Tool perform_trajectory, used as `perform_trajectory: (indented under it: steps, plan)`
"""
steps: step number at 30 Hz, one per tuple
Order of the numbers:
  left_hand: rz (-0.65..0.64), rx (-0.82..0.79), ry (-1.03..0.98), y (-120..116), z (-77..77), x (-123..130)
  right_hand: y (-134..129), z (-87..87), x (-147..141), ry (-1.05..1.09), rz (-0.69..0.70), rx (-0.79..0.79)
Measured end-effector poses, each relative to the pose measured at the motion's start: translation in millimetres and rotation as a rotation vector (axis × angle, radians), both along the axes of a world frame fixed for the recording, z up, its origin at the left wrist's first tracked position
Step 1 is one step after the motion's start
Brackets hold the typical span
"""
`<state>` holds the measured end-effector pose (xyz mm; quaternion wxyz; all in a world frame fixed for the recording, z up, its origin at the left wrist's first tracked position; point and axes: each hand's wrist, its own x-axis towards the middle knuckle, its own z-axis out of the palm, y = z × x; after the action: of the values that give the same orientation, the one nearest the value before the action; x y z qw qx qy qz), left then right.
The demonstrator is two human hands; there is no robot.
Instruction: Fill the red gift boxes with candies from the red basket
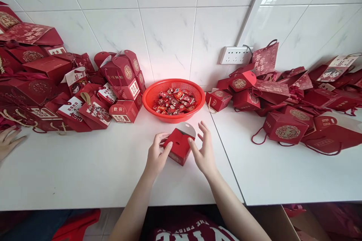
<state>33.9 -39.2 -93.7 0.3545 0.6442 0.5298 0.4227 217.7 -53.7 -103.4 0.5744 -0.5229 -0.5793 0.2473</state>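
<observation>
A small red gift box [177, 147] with gold print on its side rests on the white table in front of me. One rounded flap stands up at its back, its grey inner side showing, and the red top panel has a small hole. My left hand [158, 152] is at the box's left side, fingers on its edge and thumb over the top. On the right, my right hand [204, 150] has its fingers spread, the thumb tip at the box's right edge. Just behind stands a red plastic basket [174, 118] holding many small wrapped candies [177, 101].
Piled red gift boxes [42, 90] line the wall on the left, and stacked ones [121, 73] stand beside the basket. More boxes [287, 126] lie on the right. Another person's hand [9, 141] rests at the left edge. A power strip [236, 55] is on the wall.
</observation>
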Motion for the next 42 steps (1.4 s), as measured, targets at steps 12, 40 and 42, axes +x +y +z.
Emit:
perform_trajectory:
  steps: [12, 40, 42]
  plan:
    - [-0.095, 0.215, 0.313, 10.5, 8.4, -5.2, -12.9, -11.2, 3.8, -0.154, 0.268, 0.029]
    - [0.626, 0.418, 0.634, 168.1, 83.2, -177.3, -17.1, -34.8, -1.9, -0.024, 0.065, -0.010]
    - [0.622, 0.379, 0.634, 177.3, 67.1, -177.3, -16.3, -34.0, -1.9, -0.023, 0.060, -0.023]
